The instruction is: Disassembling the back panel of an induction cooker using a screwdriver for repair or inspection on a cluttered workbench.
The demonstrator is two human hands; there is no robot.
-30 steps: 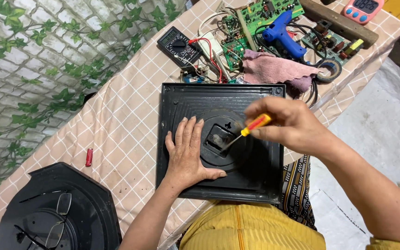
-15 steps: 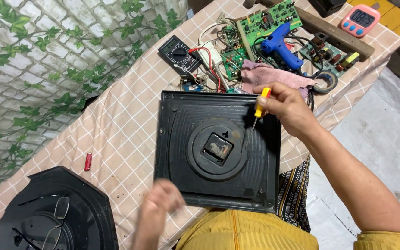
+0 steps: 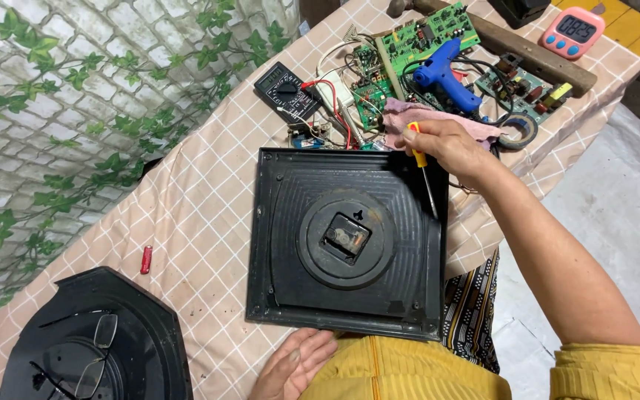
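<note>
A black square clock back [image 3: 290,222] lies face down on the checked tablecloth, with a round hub and an open square movement recess [image 3: 347,238] at its middle. My right hand [image 3: 450,148] is at the panel's far right corner, shut on a screwdriver [image 3: 422,167] with an orange and yellow handle, its shaft pointing down over the panel's right edge. My left hand [image 3: 294,363] rests open at the near table edge, just below the panel, holding nothing.
Beyond the panel lie a black multimeter [image 3: 285,90], green circuit boards [image 3: 424,33], a blue glue gun [image 3: 446,74], a pink cloth [image 3: 401,118], a tape roll [image 3: 518,132] and a pink timer [image 3: 575,31]. A black octagonal cover with eyeglasses [image 3: 90,348] sits near left, a small red battery [image 3: 146,259] beside it.
My left hand came off the clock hub and drew back to the near table edge. My right hand carried the screwdriver from the hub to the panel's far right corner.
</note>
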